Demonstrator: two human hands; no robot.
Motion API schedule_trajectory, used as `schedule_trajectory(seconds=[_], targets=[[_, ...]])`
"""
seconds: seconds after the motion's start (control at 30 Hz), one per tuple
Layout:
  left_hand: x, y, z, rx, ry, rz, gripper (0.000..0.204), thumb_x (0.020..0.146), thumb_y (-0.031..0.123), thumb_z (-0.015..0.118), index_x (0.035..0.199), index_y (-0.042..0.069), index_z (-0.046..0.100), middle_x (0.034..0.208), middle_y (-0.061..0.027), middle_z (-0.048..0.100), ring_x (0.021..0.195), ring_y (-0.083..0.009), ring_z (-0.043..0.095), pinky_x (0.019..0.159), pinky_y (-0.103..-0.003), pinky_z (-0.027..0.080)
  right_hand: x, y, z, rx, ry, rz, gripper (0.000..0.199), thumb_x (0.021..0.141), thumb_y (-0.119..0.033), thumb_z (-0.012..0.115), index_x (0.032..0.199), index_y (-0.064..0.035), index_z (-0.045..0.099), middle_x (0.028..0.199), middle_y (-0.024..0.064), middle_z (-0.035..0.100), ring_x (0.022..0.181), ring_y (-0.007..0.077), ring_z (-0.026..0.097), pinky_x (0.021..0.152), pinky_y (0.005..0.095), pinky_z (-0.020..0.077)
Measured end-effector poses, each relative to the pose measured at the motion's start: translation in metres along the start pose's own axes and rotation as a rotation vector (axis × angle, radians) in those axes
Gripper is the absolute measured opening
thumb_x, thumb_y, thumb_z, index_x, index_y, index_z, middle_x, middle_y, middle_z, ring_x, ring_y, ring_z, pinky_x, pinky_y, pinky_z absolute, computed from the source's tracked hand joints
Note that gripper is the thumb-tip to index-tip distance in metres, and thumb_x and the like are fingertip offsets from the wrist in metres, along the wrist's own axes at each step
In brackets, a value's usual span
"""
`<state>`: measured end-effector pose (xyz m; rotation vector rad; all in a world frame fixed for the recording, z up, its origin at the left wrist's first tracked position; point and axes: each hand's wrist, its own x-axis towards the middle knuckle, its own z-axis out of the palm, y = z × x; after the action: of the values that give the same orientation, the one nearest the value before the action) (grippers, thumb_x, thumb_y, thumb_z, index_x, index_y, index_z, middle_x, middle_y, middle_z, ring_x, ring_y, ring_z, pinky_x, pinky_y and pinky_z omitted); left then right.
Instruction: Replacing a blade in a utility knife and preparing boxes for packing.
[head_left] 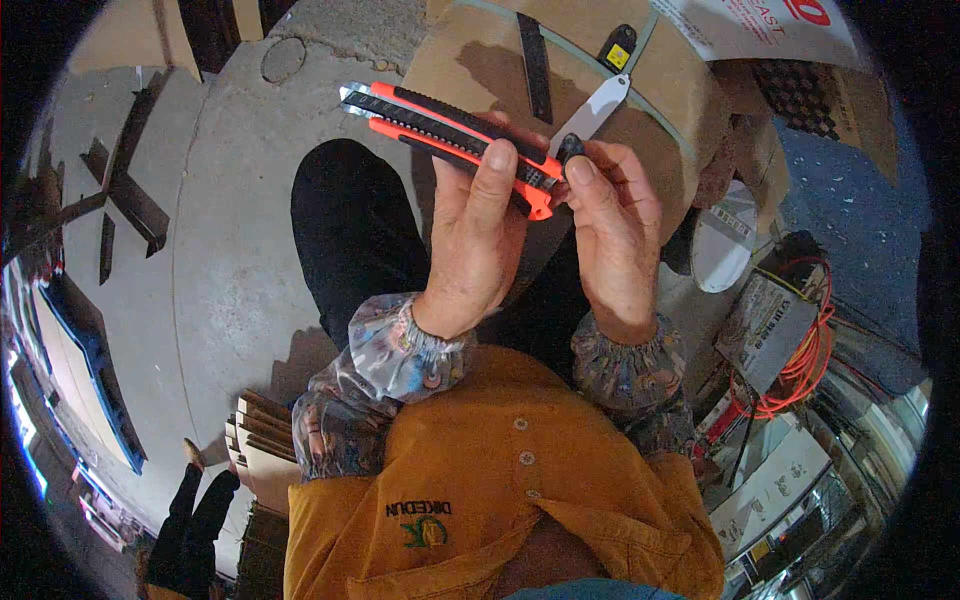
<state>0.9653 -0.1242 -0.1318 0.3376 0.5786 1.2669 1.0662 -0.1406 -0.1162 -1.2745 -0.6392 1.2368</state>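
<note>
We see our left hand [478,235] clamped around an orange and black utility knife [450,135], held above our lap and in front of a large cardboard box [480,60]. Our right hand [615,225] pinches the knife's black end cap [570,150] between closed fingertips, just beside the knife's rear end. An orange cable [810,360] lies well right of the knife.

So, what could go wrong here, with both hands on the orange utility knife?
1. The left hand holds the orange utility knife in the air while the right hand pinches its rear end; a slip might put fingers near the metal tip.
2. A second knife, its blade out, lies on the cardboard box right behind the hands; a careless reach might meet it.
</note>
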Motion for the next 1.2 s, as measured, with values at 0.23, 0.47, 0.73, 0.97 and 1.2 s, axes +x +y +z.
schedule_trajectory(seconds=[0.23, 0.47, 0.73, 0.97, 1.2], targets=[[0.004, -0.005, 0.005, -0.069, 0.019, 0.046, 0.023, 0.089, 0.02, 0.044, 0.108, 0.008, 0.041, 0.099, -0.0064, 0.051, 0.09, -0.0159, 0.05, 0.079, -0.031, 0.042, -0.002, 0.005, 0.003, 0.037, 0.003, -0.031, 0.017, 0.082, -0.014, 0.058, 0.091, -0.0023, 0.051, 0.085, 0.0009, 0.053, 0.08, 0.0071, 0.049, 0.074, 0.0225, 0.0395], [0.009, -0.003, 0.004, -0.072, 0.014, 0.059, 0.021, 0.088, 0.019, 0.045, 0.106, 0.008, 0.043, 0.097, -0.0063, 0.051, 0.086, -0.0154, 0.05, 0.077, -0.031, 0.042, -0.007, 0.009, 0.007, 0.064, -0.01, 0.018, 0.016, 0.081, -0.011, 0.058, 0.091, -0.0022, 0.049, 0.085, 0.0023, 0.054, 0.081, 0.0073, 0.048, 0.075, 0.0226, 0.0389], [0.016, -0.004, 0.007, -0.034, 0.063, 0.097, 0.022, 0.088, 0.02, 0.047, 0.106, 0.008, 0.043, 0.095, -0.0055, 0.053, 0.083, -0.0128, 0.05, 0.074, -0.027, 0.042, -0.008, 0.011, 0.005, 0.035, -0.062, -0.013, 0.015, 0.081, -0.008, 0.057, 0.092, -0.0023, 0.048, 0.087, 0.003, 0.054, 0.082, 0.0075, 0.049, 0.074, 0.0226, 0.0395], [0.017, 0.007, 0.009, -0.055, 0.049, -0.004, 0.022, 0.089, 0.023, 0.044, 0.105, 0.008, 0.04, 0.089, -0.0079, 0.054, 0.074, -0.0131, 0.053, 0.063, -0.024, 0.045, -0.004, -0.011, 0.0, -0.08, -0.149, 0.12, 0.014, 0.083, -0.009, 0.055, 0.092, 0.0007, 0.049, 0.093, 0.0048, 0.055, 0.088, 0.0078, 0.049, 0.078, 0.0224, 0.0396], [0.017, 0.005, 0.012, 0.007, 0.072, 0.037, 0.023, 0.089, 0.025, 0.045, 0.102, 0.007, 0.041, 0.085, -0.0067, 0.054, 0.07, -0.0111, 0.051, 0.061, -0.023, 0.044, -0.01, -0.022, 0.008, -0.472, -0.151, 0.179, 0.015, 0.084, -0.008, 0.052, 0.095, 0.0016, 0.05, 0.094, 0.005, 0.054, 0.087, 0.0061, 0.048, 0.077, 0.0232, 0.0397]])
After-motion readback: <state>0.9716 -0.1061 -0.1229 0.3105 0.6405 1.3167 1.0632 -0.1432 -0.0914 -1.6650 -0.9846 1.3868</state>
